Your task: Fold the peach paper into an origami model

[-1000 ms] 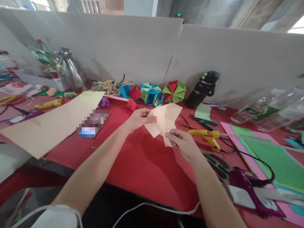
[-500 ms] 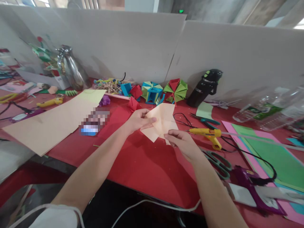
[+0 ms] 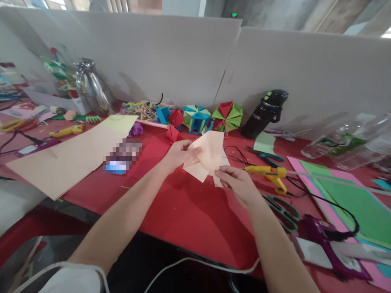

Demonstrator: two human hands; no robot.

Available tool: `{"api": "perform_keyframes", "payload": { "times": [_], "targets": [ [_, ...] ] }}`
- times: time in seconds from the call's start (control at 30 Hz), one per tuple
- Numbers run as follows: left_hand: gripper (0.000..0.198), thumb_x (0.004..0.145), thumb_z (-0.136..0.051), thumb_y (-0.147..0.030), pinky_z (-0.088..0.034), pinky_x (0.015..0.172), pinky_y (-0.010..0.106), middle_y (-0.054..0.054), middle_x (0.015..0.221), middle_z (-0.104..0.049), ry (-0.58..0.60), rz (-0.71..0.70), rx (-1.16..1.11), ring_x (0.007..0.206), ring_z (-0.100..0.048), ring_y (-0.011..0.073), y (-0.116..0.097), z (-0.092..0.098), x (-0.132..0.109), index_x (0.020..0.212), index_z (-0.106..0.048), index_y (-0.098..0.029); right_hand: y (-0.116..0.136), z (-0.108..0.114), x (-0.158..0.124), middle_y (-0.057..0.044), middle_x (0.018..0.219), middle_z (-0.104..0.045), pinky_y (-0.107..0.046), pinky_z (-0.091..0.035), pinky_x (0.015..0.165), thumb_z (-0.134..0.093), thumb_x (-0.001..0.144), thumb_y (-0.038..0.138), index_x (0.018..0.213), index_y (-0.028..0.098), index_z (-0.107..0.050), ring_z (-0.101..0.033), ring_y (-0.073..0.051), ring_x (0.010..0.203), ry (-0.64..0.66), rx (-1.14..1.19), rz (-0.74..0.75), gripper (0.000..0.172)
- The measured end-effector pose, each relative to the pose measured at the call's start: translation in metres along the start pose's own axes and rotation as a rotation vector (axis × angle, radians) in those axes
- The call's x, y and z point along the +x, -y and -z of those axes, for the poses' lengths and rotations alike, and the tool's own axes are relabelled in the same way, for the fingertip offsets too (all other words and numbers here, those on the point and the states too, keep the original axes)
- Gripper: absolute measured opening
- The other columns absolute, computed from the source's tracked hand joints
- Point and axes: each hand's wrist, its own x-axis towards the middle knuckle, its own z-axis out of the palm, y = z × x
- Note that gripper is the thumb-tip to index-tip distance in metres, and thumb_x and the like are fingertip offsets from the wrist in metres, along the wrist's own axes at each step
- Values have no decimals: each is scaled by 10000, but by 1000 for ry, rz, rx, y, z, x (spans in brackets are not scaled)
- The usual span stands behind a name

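A creased piece of cream paper [image 3: 210, 152], partly folded, is held up over the red tabletop [image 3: 180, 215]. My left hand [image 3: 181, 154] pinches its left side, thumb on top and fingers behind. At the lower right edge, my right hand [image 3: 233, 179] grips the paper between thumb and fingertips. A yellow glue gun [image 3: 270, 173] lies just right of my right hand, its nozzle close to the knuckles. Below it, partly behind my right forearm, are dark green-handled scissors [image 3: 284, 213].
Large cream sheets [image 3: 70, 154] and a blurred phone [image 3: 122, 156] lie left. Folded paper models [image 3: 197, 118] line the back beside a black bottle [image 3: 264, 114]. Coloured paper [image 3: 357, 207], a purple device [image 3: 330, 248] and plastic bottles [image 3: 336, 140] occupy the right. A steel jug [image 3: 94, 89] stands back left.
The view has shifted slightly. Both hands keep their hold on the cream paper, which is tilted a little differently, and the right fingertips sit slightly farther right along its edge.
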Motion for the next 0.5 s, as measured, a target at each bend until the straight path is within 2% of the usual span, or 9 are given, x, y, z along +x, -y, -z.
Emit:
{"api": "perform_keyframes", "payload": {
  "times": [0.3,0.37,0.5],
  "targets": [
    [311,707,-751,-416,-466,651,245,45,776,-689,-100,-80,22,684,-606,121,4,4,5,805,-675,-131,1,0,-1,62,517,-419,-259,-241,516,-749,725,405,685,167,-624,-327,-78,507,14,-23,10,272],
    [335,717,-741,-425,-484,681,257,61,830,-701,-80,-83,7,727,-624,134,2,3,4,859,-672,-130,1,0,-1,63,517,-420,-260,-240,516,-751,723,401,699,167,-630,-327,-79,506,12,-22,6,264],
    [474,688,-780,-392,-518,741,278,100,1024,-695,51,-97,9,861,-647,168,-1,0,0,1059,-629,-140,-1,0,1,64,520,-422,-262,-237,517,-756,717,398,701,170,-627,-328,-80,505,17,-16,-1,262]
  ]
}}
